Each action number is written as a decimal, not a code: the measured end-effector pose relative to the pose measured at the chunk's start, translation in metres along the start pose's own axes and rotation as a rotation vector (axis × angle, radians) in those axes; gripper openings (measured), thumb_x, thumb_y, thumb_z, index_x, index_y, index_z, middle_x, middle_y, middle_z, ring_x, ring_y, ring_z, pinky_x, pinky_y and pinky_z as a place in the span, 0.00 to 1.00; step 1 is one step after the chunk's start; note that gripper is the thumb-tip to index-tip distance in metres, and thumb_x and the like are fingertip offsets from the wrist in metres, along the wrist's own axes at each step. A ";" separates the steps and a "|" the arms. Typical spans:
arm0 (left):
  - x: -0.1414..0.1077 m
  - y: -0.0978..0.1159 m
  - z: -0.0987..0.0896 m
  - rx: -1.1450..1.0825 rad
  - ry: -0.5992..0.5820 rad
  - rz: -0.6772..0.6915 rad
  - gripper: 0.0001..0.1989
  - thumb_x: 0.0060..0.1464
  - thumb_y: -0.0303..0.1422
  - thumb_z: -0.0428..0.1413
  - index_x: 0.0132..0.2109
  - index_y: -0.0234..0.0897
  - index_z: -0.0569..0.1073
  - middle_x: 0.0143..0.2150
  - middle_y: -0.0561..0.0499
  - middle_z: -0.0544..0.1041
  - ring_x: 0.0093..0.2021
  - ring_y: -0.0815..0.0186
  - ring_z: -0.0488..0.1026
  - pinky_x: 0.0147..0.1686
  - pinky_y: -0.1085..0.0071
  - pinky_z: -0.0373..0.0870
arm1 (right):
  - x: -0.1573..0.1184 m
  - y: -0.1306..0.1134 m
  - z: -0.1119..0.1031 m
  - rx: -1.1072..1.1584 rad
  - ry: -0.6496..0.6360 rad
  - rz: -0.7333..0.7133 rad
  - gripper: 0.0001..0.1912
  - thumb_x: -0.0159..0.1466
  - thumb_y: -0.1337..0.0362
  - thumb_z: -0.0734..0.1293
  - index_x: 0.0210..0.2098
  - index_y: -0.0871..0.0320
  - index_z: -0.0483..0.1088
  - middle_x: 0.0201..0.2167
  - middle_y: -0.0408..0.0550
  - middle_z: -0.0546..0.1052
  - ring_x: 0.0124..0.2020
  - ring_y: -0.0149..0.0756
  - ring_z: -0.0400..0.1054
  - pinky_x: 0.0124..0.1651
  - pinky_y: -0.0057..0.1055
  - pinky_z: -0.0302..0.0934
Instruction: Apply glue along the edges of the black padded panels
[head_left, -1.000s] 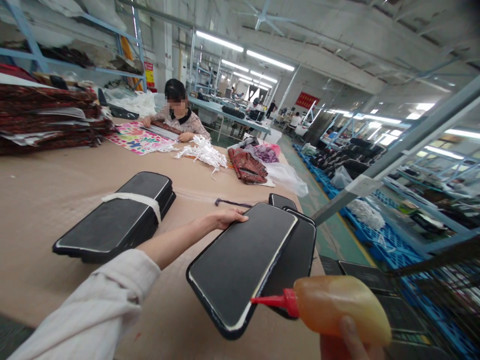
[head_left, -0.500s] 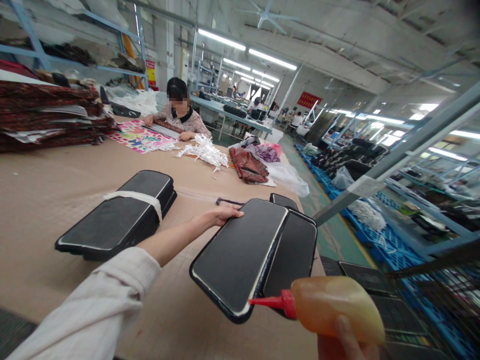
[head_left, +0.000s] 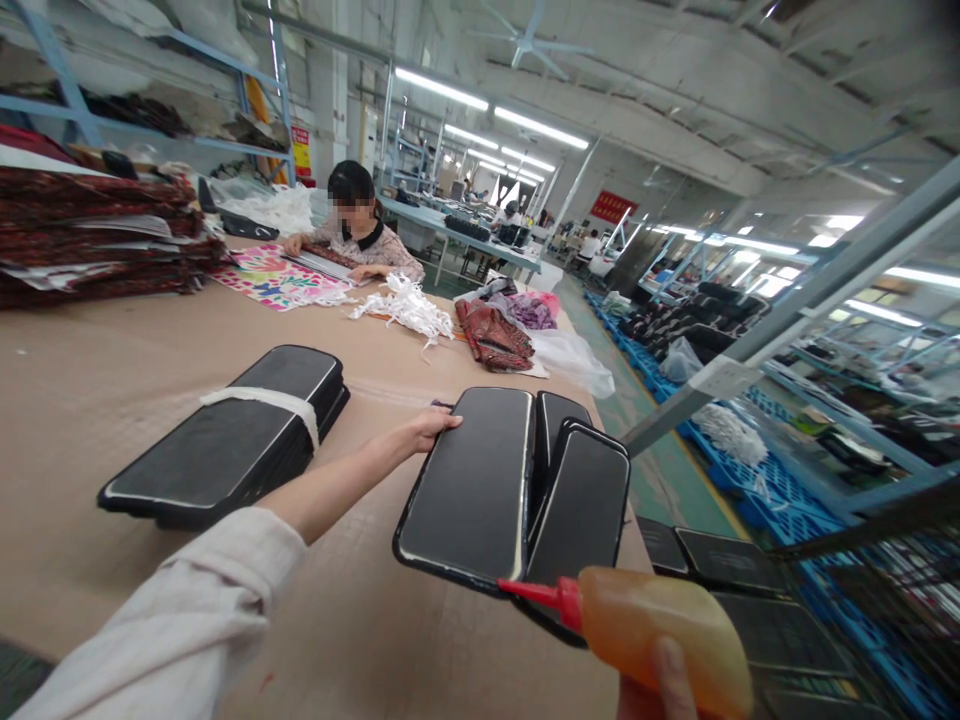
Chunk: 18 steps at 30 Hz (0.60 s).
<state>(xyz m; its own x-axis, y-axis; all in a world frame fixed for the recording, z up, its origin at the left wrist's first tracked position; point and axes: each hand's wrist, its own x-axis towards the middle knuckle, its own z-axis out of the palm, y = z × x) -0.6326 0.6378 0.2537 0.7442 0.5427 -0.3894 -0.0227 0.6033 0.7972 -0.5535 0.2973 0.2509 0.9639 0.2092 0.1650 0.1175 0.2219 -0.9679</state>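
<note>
My left hand (head_left: 435, 426) grips the left edge of a flat black panel (head_left: 472, 480) with rounded corners and a pale line along its rim. In my right hand (head_left: 671, 675) is a squeeze bottle (head_left: 660, 630) of amber liquid, lying nearly sideways. Its red nozzle (head_left: 536, 592) points left, and the tip is at the panel's lower right corner. Beside and partly beneath that panel lies another black panel (head_left: 585, 490), with a smaller-looking one (head_left: 559, 415) behind. The fingers under the bottle are mostly hidden.
A stack of black panels (head_left: 225, 430) bound by a white strip (head_left: 262, 397) stands at left on the brown table (head_left: 337, 600). Across it a person (head_left: 360, 230) handles patterned cloth (head_left: 285, 280). A metal post (head_left: 750, 360) slants at right. More panels (head_left: 780, 625) lie below the table edge.
The held panel has turned and shifted, its lower corner rising, so more of the panels behind shows. The nozzle has moved slightly and still meets the lower right corner.
</note>
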 end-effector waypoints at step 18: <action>-0.033 -0.004 0.064 0.017 -0.178 0.098 0.15 0.41 0.27 0.58 0.40 0.32 0.69 0.26 0.49 0.75 0.25 0.63 0.73 0.27 0.67 0.70 | 0.083 -0.048 0.066 0.300 -0.008 -0.025 0.29 0.44 0.63 0.74 0.44 0.59 0.64 0.41 0.47 0.69 0.41 0.35 0.64 0.49 0.39 0.58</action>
<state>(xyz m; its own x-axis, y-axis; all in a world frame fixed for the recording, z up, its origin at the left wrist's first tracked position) -0.6140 0.5801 0.2930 0.8453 0.4854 -0.2232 -0.0908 0.5423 0.8353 -0.4950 0.3672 0.3240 0.9596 0.2069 0.1907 0.0642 0.4987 -0.8644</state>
